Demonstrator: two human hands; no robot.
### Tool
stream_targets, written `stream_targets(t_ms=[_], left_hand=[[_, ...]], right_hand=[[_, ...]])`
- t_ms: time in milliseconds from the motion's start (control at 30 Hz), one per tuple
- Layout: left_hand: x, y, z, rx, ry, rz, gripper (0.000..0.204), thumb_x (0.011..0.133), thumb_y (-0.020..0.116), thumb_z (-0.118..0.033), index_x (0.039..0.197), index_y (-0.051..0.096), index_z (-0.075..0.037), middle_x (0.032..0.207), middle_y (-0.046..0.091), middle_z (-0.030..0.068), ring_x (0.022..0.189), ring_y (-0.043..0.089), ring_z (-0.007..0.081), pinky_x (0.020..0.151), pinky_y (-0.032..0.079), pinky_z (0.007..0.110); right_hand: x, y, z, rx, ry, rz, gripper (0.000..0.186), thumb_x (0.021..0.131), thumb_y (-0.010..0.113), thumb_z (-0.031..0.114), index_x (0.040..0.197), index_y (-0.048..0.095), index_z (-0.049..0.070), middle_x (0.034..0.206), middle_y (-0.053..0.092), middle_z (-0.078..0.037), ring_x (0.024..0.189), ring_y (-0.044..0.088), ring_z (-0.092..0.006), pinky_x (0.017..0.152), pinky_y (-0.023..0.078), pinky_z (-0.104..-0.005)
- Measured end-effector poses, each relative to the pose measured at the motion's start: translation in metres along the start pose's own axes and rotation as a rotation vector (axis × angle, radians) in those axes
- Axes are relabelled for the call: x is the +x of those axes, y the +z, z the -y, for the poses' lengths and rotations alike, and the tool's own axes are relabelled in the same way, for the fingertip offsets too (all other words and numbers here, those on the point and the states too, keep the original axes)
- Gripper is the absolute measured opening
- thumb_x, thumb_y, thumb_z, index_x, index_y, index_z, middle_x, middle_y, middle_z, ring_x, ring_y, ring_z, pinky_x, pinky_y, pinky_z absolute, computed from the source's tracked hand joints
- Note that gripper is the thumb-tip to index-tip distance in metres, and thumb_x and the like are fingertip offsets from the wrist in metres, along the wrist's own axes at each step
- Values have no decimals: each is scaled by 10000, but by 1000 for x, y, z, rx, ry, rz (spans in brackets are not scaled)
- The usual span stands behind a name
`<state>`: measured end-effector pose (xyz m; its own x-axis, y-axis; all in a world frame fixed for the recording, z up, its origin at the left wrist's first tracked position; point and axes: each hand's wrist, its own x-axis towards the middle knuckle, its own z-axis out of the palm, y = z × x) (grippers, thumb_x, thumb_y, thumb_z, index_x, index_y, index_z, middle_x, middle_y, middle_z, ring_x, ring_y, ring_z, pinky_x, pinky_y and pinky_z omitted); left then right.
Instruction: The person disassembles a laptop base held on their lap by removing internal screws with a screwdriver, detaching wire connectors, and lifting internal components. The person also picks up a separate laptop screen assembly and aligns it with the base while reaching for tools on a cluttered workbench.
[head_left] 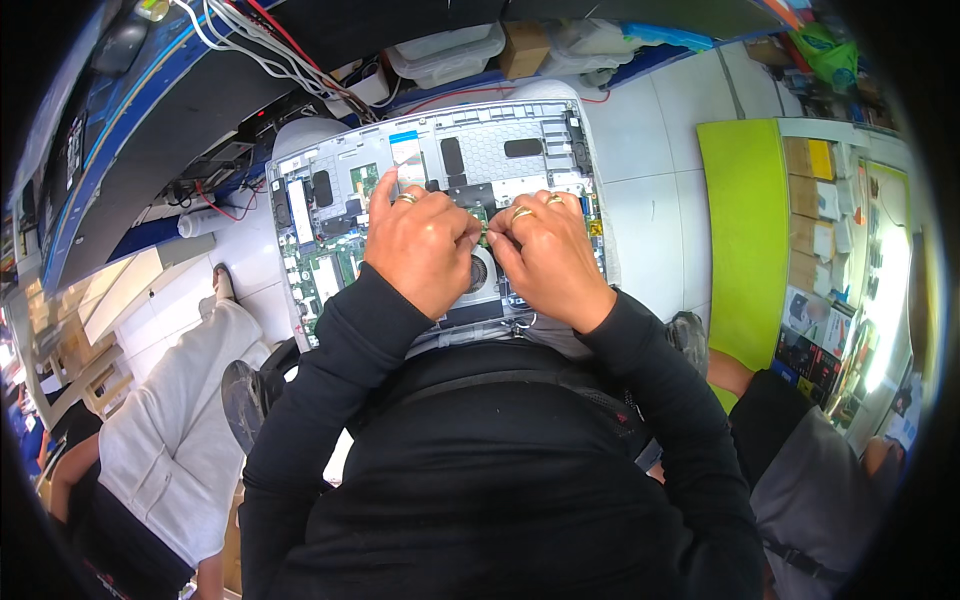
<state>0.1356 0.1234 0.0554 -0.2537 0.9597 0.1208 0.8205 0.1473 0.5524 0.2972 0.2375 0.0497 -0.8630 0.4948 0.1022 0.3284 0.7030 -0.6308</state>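
Observation:
An opened laptop chassis (522, 172) lies across my lap, its circuit boards and a round fan (480, 271) exposed. Over its middle, my left hand (422, 248) is closed, thumb and fingertips pressed together just above the fan, with the outermost finger stretched out. Close beside it, my right hand (552, 255) is also in a pinch, its fingertips meeting those of the left over a small green board area. Whatever either pinch holds is too small or hidden. A white ribbon cable (407, 152) with a blue end stands out beyond my left fingers.
Loose white cables (270, 65) hang from the dark bench ahead on the left. Clear plastic tubs (445, 55) and a cardboard box (525, 50) sit under it. A lime-green panel (740, 240) and a shelf of boxes stand right. Other people sit on both sides.

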Motion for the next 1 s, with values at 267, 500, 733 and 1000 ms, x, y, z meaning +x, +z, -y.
stream_targets(t_ms=[267, 500, 733, 1000], left_hand=[[2, -2, -2, -13, -19, 24, 32, 823, 767, -81, 814, 795, -94, 814, 692, 70, 942, 679, 320, 1191, 346, 593], [0, 0, 0, -15, -20, 32, 46, 841, 761, -80, 836, 801, -100, 830, 692, 68, 943, 672, 322, 1201, 335, 602], [-1, -1, 0, -35, -30, 36, 57, 848, 758, -78, 853, 808, -106, 834, 689, 62, 951, 671, 321, 1216, 319, 607], [2, 1, -2, -23, -28, 23, 57, 827, 757, -70, 827, 803, -104, 815, 688, 65, 936, 674, 313, 1220, 324, 595]], right_hand=[[1, -1, -1, 2, 1, 13, 71, 882, 752, 93, 844, 755, 33, 867, 709, -92, 856, 639, -308, 874, 404, -449], [1, -2, 0, -1, 11, 24, 68, 882, 748, 89, 845, 759, 32, 866, 708, -94, 862, 640, -308, 879, 402, -448], [1, -3, 0, 4, 20, 34, 68, 879, 746, 86, 843, 762, 31, 862, 709, -98, 864, 645, -312, 881, 402, -448], [1, -2, -1, 3, 20, 37, 67, 877, 746, 90, 846, 766, 34, 861, 709, -99, 863, 647, -310, 876, 398, -444]])
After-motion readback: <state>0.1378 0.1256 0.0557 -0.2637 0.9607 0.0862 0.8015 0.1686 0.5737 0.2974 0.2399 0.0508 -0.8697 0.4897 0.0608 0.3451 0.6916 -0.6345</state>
